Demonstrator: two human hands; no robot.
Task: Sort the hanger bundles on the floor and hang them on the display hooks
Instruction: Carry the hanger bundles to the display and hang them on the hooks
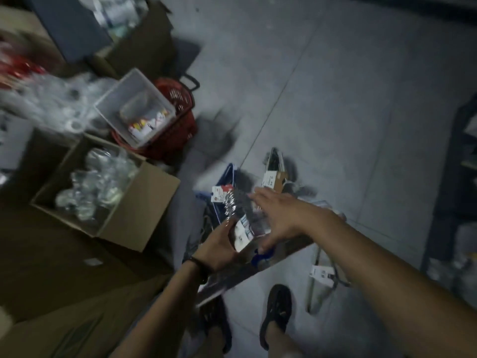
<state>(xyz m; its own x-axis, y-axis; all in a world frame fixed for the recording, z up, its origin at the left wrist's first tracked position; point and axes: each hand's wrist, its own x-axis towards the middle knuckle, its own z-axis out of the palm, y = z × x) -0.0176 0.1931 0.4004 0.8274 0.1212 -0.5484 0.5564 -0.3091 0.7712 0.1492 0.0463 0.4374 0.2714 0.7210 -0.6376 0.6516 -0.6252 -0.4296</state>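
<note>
My left hand grips a hanger bundle with shiny metal hooks and a white label, held above the floor. My right hand reaches over that bundle with fingers spread, holding nothing. More hanger bundles lie on the grey floor below: a blue one with a red-and-white tag, and one with a brown-and-white card. Another bundle with a white tag lies near my right foot. The frame is blurred and dim. No display hooks are in view.
An open cardboard box with clear plastic-wrapped goods stands at the left. Behind it a red basket carries a clear plastic tub. More boxes stand at the top left. Dark shelving runs along the right edge. My feet stand below the bundles.
</note>
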